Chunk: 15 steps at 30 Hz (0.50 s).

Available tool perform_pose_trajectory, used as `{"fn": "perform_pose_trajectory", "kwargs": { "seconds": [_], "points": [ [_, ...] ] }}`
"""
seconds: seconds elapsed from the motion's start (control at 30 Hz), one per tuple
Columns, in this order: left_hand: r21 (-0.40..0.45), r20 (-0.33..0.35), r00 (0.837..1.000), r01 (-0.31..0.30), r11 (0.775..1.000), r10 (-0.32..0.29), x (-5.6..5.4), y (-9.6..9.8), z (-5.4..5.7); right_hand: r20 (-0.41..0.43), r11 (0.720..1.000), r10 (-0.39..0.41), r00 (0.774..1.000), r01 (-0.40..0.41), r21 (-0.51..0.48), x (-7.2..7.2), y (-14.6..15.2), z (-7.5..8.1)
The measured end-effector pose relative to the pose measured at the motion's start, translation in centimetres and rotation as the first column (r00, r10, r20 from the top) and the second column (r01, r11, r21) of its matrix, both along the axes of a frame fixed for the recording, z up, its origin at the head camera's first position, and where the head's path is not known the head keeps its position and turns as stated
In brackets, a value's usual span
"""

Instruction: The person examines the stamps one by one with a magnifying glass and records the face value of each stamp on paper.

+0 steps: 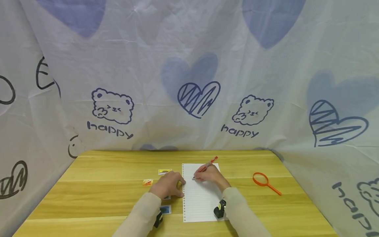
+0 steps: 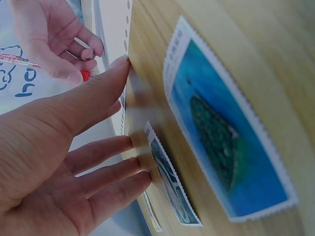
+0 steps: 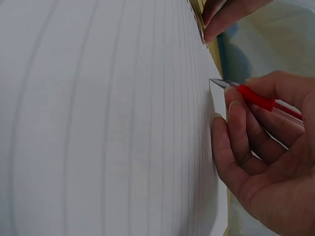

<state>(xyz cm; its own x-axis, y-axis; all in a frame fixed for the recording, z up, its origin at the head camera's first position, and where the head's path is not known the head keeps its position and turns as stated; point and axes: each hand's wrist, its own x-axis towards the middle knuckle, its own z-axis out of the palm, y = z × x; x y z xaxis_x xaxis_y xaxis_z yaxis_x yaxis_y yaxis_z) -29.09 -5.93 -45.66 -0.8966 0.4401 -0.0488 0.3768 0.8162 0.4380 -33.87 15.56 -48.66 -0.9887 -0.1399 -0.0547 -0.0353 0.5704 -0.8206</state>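
A sheet of lined paper [image 1: 201,200] with punched holes down its left edge lies on the table. My right hand [image 1: 211,174] pinches a red pen [image 1: 211,162], its tip close over the upper part of the page. In the right wrist view the pen's red grip [image 3: 256,97] sits between thumb and fingers, and the lines near the tip look blank. At the sheet's left edge rests my left hand [image 1: 168,185], fingertips and thumb on the margin. Near it lie a blue stamp [image 2: 211,128] showing an island and a second stamp [image 2: 172,182], partly covered in the head view.
Two more stamps, a yellow one [image 1: 164,171] and an orange-red one [image 1: 148,182], lie beyond the left hand. An orange magnifying glass [image 1: 267,183] lies at the right of the wooden table [image 1: 97,191]. A printed white cloth [image 1: 154,108] hangs behind.
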Motion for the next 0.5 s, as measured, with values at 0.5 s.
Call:
{"fn": "perform_pose_trajectory", "kwargs": {
  "seconds": [0.5],
  "points": [
    [-0.009,-0.002,1.000,-0.004,1.000,0.004,-0.09,0.07,-0.09,0.008,0.997,-0.080,0.997,0.080,-0.025,0.00,0.10,-0.20]
  ]
}}
